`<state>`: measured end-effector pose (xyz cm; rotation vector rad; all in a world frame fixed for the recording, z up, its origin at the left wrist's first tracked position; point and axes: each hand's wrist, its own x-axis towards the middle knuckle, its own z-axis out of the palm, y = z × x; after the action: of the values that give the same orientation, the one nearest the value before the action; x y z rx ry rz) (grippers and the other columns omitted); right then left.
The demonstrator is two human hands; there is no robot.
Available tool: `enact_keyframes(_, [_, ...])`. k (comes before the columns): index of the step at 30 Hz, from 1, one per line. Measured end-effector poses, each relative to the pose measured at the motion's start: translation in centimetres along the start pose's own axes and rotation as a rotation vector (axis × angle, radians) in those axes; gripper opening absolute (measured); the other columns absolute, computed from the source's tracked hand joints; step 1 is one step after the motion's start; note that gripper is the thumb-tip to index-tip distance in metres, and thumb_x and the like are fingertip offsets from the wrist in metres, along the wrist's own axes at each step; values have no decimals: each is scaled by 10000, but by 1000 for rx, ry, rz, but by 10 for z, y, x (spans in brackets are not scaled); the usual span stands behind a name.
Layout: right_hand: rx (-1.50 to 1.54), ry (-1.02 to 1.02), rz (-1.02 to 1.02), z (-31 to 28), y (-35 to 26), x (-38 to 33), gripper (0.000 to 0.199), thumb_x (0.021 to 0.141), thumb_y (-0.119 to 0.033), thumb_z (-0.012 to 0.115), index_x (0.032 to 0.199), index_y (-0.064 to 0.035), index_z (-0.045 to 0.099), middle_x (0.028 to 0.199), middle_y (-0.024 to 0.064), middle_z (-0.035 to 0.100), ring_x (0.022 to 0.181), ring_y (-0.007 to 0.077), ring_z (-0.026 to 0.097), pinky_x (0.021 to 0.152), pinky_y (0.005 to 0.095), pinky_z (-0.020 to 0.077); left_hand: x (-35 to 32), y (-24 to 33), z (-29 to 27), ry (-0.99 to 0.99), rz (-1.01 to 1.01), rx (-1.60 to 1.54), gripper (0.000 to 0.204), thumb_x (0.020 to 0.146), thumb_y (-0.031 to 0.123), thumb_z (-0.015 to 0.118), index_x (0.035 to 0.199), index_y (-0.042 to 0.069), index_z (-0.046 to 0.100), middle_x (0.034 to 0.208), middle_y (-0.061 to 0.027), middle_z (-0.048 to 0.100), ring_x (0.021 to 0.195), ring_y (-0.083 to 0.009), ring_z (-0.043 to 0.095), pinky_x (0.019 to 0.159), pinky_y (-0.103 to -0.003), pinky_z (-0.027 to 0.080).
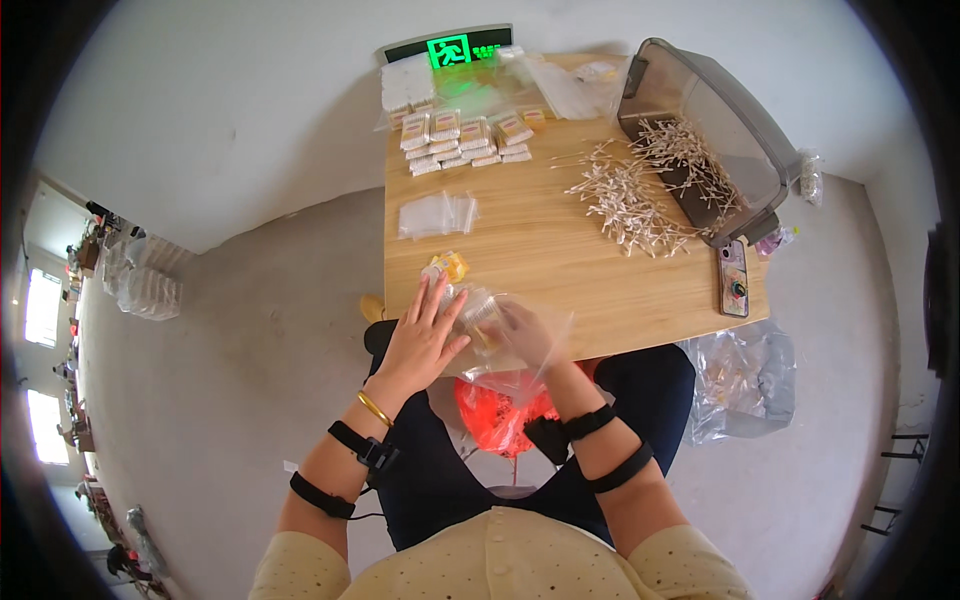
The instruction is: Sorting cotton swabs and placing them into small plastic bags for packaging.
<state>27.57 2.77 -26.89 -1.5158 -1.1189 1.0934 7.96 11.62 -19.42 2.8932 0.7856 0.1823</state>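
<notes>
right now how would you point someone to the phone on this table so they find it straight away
Start at the wooden table and go to its right side, where a grey plastic bin lies tipped with cotton swabs spilling out. The phone lies flat just below the bin's lower corner, near the table's right front edge. It is the only flat, dark-rimmed rectangle there, with a patterned back, unlike the pale swabs and clear bags.

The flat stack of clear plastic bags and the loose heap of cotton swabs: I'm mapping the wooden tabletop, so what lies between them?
Head view: between the flat stack of clear plastic bags and the loose heap of cotton swabs, only bare wooden tabletop.
</notes>
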Motion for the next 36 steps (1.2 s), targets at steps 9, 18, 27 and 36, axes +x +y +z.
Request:
enact_keyframes(9, [223, -310, -83, -21, -14, 29, 462, 940, -204, 707, 1338, -20, 560, 1213, 97, 647, 1135, 216, 589, 968, 363, 488, 1, -2, -3, 4, 28, -80, 731, 984, 489, 553, 1600, 213, 273, 1652, -200, 198, 1521, -442, 170, 1186, -515, 307])
enact_keyframes(18, [-428, 236, -415, 2, -8, 9, 476, 812, -163, 771, 1246, -61, 602, 1127, 175, 641, 1044, 403, 617, 875, 453, 524, -1, -1, -7, -27, 38, 14, 704, 985, 493, 548, 1592, 229, 306, 1655, -190, 194, 1510, -447, 196, 1198, -531, 272])
enact_keyframes(27, [-265, 144, -325, 19, 2, 7, 527, 806, -100, 751, 1303, -81, 578, 1202, 166, 605, 1082, 374, 629, 870, 417, 544, 32, 4, -8, 97, -14, -193, 551, 937, 355, 659, 1410, 111, 516, 1359, -148, 482, 1296, -354, 447, 1151, -532, 308])
enact_keyframes(36, [-255, 213, -412, 32, 15, 2, 457, 824, -64, 725, 1254, -29, 574, 1147, 192, 596, 1035, 378, 627, 845, 415, 534, 53, 11, 0, 177, 9, -314, 87, 901, 164, 684, 948, 91, 689, 1003, 1, 704, 1029, -232, 642, 1089, -467, 393])
